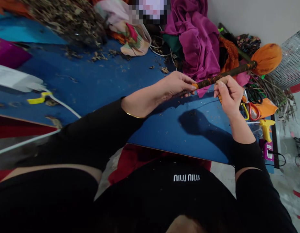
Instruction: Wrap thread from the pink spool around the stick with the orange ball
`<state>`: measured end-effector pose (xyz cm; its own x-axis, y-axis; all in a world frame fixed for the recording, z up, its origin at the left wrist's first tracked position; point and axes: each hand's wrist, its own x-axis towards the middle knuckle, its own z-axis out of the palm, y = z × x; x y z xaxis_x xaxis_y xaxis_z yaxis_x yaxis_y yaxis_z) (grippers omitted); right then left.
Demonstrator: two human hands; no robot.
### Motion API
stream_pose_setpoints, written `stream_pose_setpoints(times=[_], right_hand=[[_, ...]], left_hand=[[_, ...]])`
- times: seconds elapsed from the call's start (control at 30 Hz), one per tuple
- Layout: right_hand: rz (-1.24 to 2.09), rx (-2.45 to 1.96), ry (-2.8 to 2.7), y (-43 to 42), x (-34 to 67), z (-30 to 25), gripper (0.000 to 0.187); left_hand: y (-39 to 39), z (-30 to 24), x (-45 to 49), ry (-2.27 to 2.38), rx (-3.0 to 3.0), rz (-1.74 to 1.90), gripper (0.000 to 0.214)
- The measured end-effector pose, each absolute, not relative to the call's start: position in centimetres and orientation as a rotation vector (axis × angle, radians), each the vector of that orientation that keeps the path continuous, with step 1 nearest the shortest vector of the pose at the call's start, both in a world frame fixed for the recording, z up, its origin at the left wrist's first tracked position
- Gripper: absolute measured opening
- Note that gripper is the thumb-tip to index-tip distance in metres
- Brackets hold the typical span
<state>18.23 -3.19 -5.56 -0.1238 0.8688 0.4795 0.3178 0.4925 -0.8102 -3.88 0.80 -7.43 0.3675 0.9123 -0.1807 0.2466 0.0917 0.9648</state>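
Left hand: the left hand (177, 86) is closed around the near end of the stick (225, 73), fingers curled over it.
Right hand: the right hand (227, 94) is just beside the stick, fingers pinched shut on a thin thread (208, 104).
Stick: it is dark with orange bands. It is up in the air over the blue table (111, 81), tilted up to the right.
Stick's far end: 1 orange cloth ball (267, 58) sits on the tip.
Behind the hands: a pile of purple cloth (198, 38) lies on the table.
Right edge: scissors (253, 110) with orange handles lie near the right hand, and 1 yellow glue gun (266, 127) is just past them.
Far left: a heap of dry leaves (67, 19).
Wrist: 1 gold bangle (132, 115) on the left arm.
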Motion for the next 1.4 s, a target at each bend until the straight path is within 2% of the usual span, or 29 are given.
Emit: stream_pose_setpoints(times=[0.27, 0.63, 0.9, 1.4], right_hand=[[0.713, -0.94, -1.722, -3.1, 17.0, -6.2, 0.042], [0.747, -1.031, -1.765, -1.8, 16.7, -7.0, 0.055], [0.755, -1.048, -1.725, -2.2, 16.6, -7.5, 0.047], [0.77, -1.092, -1.745, -0.4, 17.4, -8.8, 0.047]], left_hand=[[0.0, -8.6, -2.4, 1.099, 1.558, 0.681, 0.032], [-1.7, -7.2, -2.4, 1.343, 1.994, 0.561, 0.036], [-1.6, -7.0, -2.4, 1.36, 2.016, 0.491, 0.036], [-3.0, -6.6, -1.9, 1.406, 2.302, 0.419, 0.045]])
